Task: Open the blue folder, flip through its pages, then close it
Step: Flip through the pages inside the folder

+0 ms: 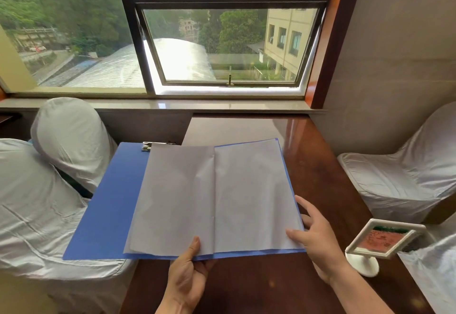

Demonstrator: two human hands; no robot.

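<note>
On the counter point(320, 165) before you, the blue folder point(108, 202) lies open. Its left cover juts past the counter's edge over a cloth-covered chair point(49, 202), and its right half rests flat on the wood. The pages point(251, 195) are split into 2 parts: 1 sheet or a few turned to the left, the rest stacked on the right, with the fold running up the middle. A metal clip point(148, 146) sits at the top of the left cover.

Your left grip point(187, 274) pinches the lower edge close to the fold, thumb on top of the paper and fingers underneath. My reading is that it is there to steady the overhanging half and keep the turned sheet from springing back. Your right grip point(315, 234) is at the lower right corner of the stack, thumb lying on the top sheet, fingers loosely spread against the outer edge. Whether it has a sheet pinched I cannot tell. That corner is the natural place to peel up the next page.

A small framed sign point(385, 237) stands near your right wrist, so a wide sweep there could knock it. You look to be partway through the flipping, with the closing yet to do.
</note>
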